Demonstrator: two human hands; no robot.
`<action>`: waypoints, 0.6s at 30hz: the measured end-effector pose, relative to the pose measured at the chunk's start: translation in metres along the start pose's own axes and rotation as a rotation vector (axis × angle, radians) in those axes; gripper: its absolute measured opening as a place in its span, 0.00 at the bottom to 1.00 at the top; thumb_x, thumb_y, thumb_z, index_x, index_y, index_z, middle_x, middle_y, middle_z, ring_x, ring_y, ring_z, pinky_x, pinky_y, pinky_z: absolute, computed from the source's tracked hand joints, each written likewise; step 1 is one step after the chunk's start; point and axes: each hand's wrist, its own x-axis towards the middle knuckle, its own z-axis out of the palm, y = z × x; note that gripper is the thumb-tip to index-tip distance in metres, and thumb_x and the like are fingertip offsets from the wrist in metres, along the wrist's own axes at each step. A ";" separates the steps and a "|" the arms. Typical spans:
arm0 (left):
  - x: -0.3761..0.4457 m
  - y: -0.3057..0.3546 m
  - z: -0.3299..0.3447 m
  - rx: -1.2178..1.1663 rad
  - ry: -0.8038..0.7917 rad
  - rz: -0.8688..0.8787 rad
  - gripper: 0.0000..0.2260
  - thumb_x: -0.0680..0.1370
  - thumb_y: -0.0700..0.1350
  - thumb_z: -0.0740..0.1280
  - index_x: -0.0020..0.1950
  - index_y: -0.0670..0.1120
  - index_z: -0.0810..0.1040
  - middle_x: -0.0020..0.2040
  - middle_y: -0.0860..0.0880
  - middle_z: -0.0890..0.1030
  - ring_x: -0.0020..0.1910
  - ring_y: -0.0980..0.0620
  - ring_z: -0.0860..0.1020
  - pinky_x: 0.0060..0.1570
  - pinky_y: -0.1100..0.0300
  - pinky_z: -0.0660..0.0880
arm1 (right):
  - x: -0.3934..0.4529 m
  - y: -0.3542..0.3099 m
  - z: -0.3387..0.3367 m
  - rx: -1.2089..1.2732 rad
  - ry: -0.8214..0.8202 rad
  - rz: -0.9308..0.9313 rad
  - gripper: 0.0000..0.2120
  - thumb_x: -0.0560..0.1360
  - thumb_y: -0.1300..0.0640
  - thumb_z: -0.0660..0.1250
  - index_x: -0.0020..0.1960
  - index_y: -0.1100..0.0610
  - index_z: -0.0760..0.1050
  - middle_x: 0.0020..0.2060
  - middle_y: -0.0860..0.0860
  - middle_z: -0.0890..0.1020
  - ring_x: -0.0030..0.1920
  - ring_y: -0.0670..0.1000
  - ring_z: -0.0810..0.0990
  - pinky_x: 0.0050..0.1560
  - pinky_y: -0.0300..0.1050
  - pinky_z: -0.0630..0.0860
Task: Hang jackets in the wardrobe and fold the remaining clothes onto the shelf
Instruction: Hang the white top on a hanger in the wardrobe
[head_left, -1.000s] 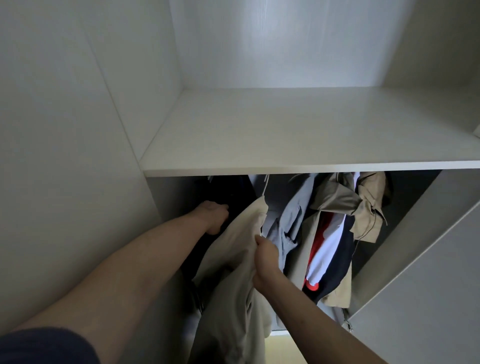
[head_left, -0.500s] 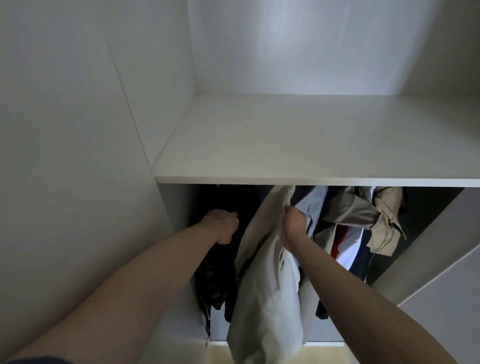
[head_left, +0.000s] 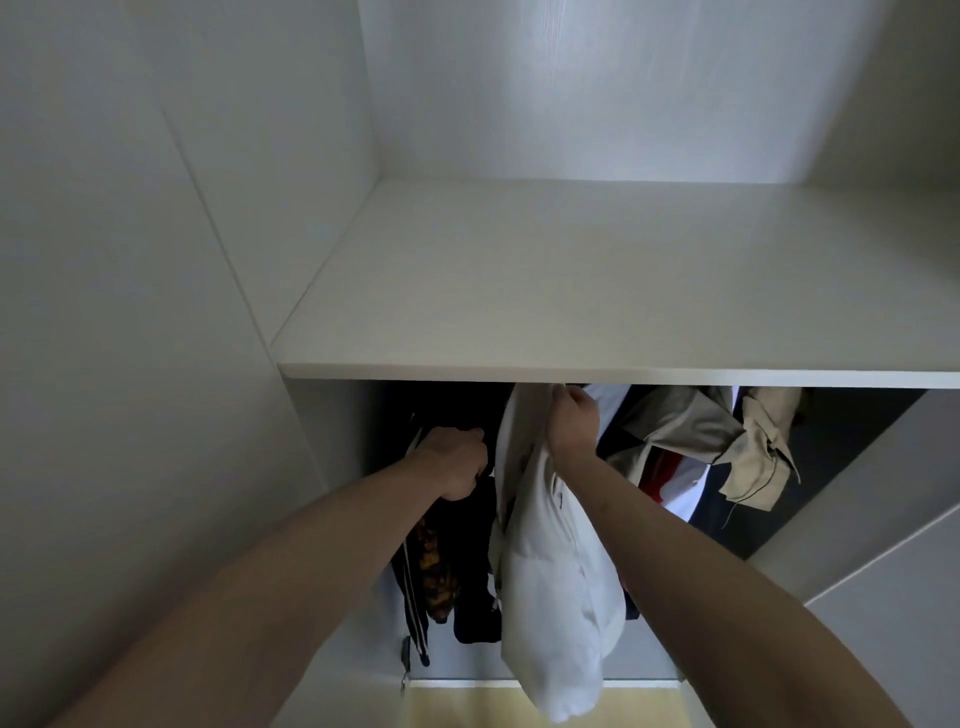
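A cream jacket hangs down inside the wardrobe under the white shelf. My right hand grips its top just below the shelf edge; the hanger and the rail are hidden. My left hand is curled against the dark clothes hanging at the left, holding them aside. To the right hang a beige trench coat with a knotted belt and a red, white and navy garment.
The wardrobe's left side wall is close to my left arm. A white door panel stands at the lower right. A strip of yellowish floor shows under the clothes. The shelf top bears nothing.
My right hand has lifted the cream jacket's top from mid height to just under the shelf edge. My left hand has stayed on the dark clothes. The view has tilted upward.
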 end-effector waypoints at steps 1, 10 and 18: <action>0.001 0.000 0.001 0.001 0.010 -0.001 0.11 0.81 0.45 0.65 0.60 0.45 0.81 0.65 0.45 0.72 0.55 0.43 0.77 0.44 0.55 0.71 | 0.006 -0.001 -0.001 -0.029 -0.008 0.013 0.19 0.80 0.60 0.58 0.32 0.55 0.57 0.27 0.51 0.60 0.30 0.49 0.58 0.31 0.44 0.55; -0.002 0.000 0.013 -0.142 0.133 -0.002 0.07 0.80 0.41 0.67 0.57 0.45 0.81 0.62 0.47 0.74 0.50 0.45 0.77 0.41 0.57 0.68 | 0.019 0.039 0.010 -0.269 -0.145 0.007 0.14 0.84 0.58 0.55 0.41 0.62 0.70 0.36 0.58 0.74 0.41 0.56 0.72 0.42 0.47 0.65; -0.006 0.009 0.028 -0.225 0.273 -0.027 0.12 0.78 0.38 0.68 0.61 0.46 0.80 0.65 0.49 0.71 0.59 0.49 0.71 0.46 0.56 0.73 | 0.015 0.052 0.007 -0.486 -0.177 -0.095 0.22 0.86 0.46 0.55 0.40 0.59 0.70 0.34 0.54 0.75 0.43 0.60 0.78 0.43 0.45 0.66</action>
